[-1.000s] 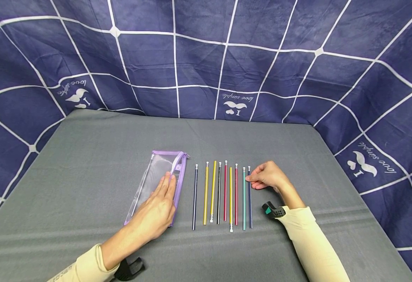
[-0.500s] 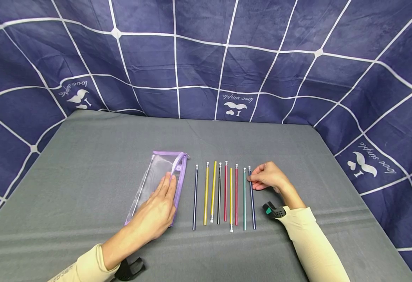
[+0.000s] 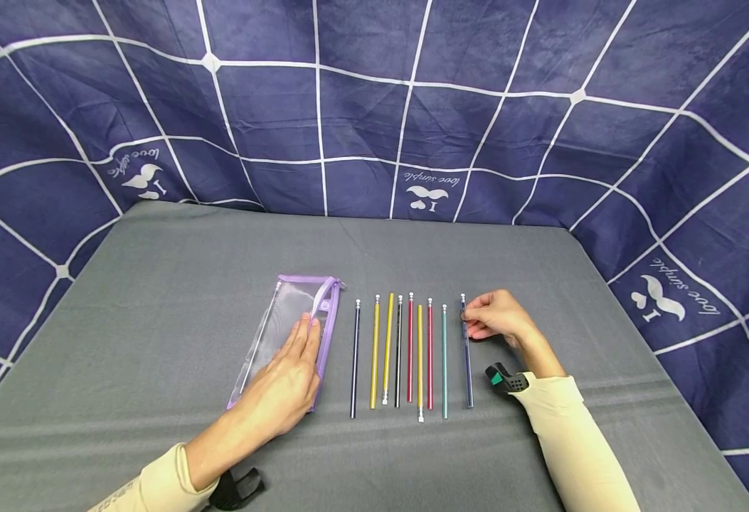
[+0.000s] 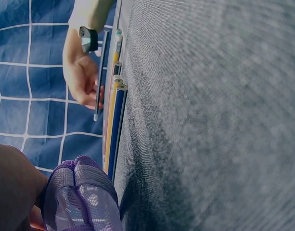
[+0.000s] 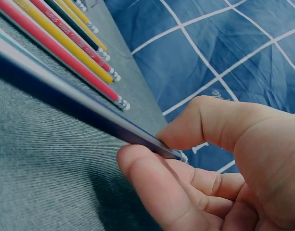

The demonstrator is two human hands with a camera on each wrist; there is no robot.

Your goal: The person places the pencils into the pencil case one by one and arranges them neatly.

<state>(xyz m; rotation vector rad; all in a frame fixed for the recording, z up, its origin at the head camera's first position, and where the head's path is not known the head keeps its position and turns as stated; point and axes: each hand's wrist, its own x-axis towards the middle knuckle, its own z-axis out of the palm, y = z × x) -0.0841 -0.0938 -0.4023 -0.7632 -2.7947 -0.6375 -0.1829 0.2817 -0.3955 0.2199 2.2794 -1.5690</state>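
Observation:
My right hand (image 3: 501, 316) pinches a dark blue pencil (image 3: 467, 373) near its eraser end, between thumb and fingertips. In the left wrist view this pencil (image 4: 102, 72) is held up off the cloth, apart from the row. My left hand (image 3: 281, 384) lies with extended fingers on a clear mesh pencil case (image 3: 284, 302) with purple edging. Part of the case is hidden beneath that hand. Between the hands lies a row of several pencils, among them a teal pencil (image 3: 444, 363), a red pencil (image 3: 430, 355) and a dark blue pencil (image 3: 355, 359) at the left end.
Grey cloth (image 3: 387, 462) covers the table. A navy curtain (image 3: 374, 121) with white grid lines hangs behind it and at both sides. Most pencils in the row have erasers at the far end; a yellow pencil (image 3: 420, 363) points the other way.
My right hand has lifted the dark blue pencil from the row's right end and shifted it slightly right, away from the teal pencil. The left hand and the case stay put.

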